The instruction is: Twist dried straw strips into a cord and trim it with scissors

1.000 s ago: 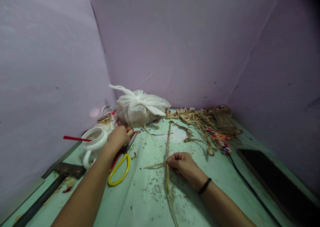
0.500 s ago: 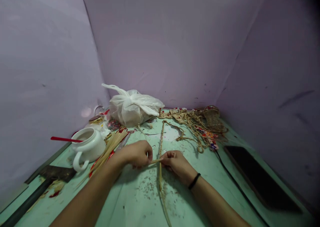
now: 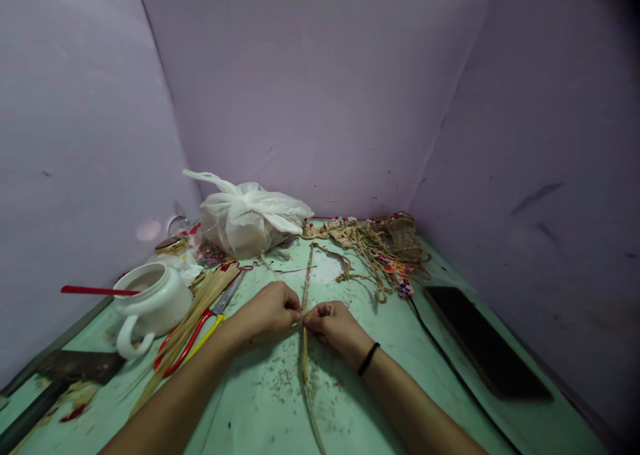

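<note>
A long braided straw cord [image 3: 306, 278] lies lengthwise down the middle of the green table [image 3: 440, 381]. My left hand [image 3: 267, 311] and my right hand [image 3: 333, 323] meet over it, both closed, pinching the same thin straw strip where it crosses the cord. A black band circles my right wrist. To the left lie a bundle of loose straw strips [image 3: 193, 311] and scissors [image 3: 200, 328] with red and yellow handles.
A white pot [image 3: 150, 301] with a red stick in it stands at left, a tied white plastic bag [image 3: 250, 215] behind. Tangled straw braids [image 3: 380, 245] sit at the back right. A black phone [image 3: 480, 341] with a cable lies right. Purple walls enclose the table.
My left hand left the scissors by the white pot, came to the cord and closed on the strip beside my right hand. The view has shifted rightwards.
</note>
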### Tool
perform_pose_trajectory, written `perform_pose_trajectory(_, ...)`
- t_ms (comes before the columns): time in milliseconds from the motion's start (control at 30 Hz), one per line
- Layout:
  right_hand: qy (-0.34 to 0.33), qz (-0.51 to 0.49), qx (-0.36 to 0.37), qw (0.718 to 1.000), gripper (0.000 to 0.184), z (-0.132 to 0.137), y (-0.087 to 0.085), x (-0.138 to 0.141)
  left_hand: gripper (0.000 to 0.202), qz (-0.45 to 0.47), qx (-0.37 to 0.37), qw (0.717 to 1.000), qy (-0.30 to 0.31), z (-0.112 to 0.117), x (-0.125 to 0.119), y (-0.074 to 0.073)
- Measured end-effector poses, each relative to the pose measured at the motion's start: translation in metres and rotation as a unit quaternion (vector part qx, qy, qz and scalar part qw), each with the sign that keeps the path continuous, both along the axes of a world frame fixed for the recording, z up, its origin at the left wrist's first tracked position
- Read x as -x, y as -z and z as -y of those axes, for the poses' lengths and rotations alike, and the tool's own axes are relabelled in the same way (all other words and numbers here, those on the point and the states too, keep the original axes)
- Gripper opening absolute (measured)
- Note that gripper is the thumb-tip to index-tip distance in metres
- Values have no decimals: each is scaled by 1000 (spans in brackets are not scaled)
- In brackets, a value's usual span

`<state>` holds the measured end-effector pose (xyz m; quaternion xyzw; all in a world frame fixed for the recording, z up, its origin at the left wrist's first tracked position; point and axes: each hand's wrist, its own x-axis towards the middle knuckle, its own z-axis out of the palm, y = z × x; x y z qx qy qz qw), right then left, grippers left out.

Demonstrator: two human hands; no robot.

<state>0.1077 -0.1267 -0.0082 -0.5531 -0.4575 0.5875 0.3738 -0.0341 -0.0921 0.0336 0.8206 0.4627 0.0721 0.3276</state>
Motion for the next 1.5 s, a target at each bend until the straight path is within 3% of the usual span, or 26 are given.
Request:
perform_pose_trajectory(233,-7,4,-9,1000,10,1,1,-2,15,69,129,989,-4,2,7,-11)
perform_pose_trajectory(533,-8,-21,-14,1000,11,4,2,-4,20,128,141,980,-60,0,15,19)
perform_pose_trajectory(867,-12,-24,-16,1000,11,4,0,-4,18,199,215,948,-124,3,8,20)
perform_pose_trajectory(1100,-10,-44,-21,999,11,2,2,-4,16,181,192,953,-147,4,3,25)
perform_pose_trajectory(1300,-11,-27,-25,999,11,3,2,-4,17,153,222,951,-154,8,0,19)
perform_pose_trajectory(1500,-10,-25,-20,999,11,4,-2,-3,19,130,192,962,-143,11,-2,17)
